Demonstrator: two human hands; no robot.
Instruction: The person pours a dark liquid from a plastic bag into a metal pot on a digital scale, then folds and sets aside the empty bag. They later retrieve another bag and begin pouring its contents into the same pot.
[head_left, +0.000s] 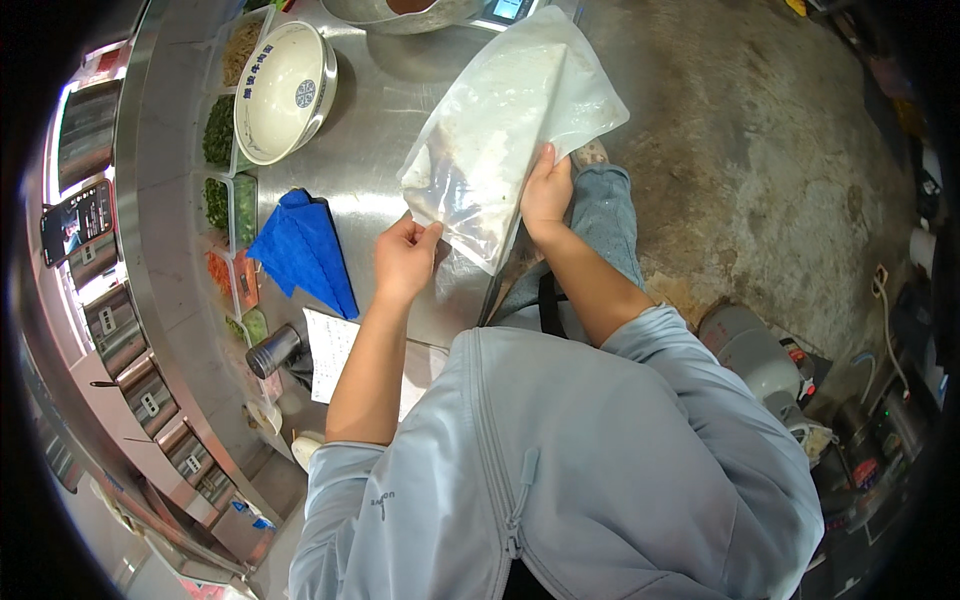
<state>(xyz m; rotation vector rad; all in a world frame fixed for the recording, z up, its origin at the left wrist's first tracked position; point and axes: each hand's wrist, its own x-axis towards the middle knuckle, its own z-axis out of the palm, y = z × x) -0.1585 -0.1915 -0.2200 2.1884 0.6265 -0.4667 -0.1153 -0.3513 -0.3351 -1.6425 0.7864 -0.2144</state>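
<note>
Both hands grip a large translucent plastic bag (487, 127) above the edge of the steel worktop. My left hand (406, 257) pinches its near left corner between thumb and fingers. My right hand (547, 187) holds the right side, its fingers partly hidden by the plastic. The bag is wrinkled and whitish, with a darker see-through patch near my left hand; I cannot tell what, if anything, it contains. Left of the bag, a blue cloth (304, 251) lies on the worktop over a dark flat object.
A white ceramic bowl (274, 97) stands tilted-looking beside clear tubs of chopped greens (217, 204) and shredded carrot (219, 271). A metal bowl (360, 16) and a scale (510, 10) are at the far end. A dark cylinder (274, 351) and written paper (328, 352) lie nearer. A gas cylinder (742, 345) stands on the floor.
</note>
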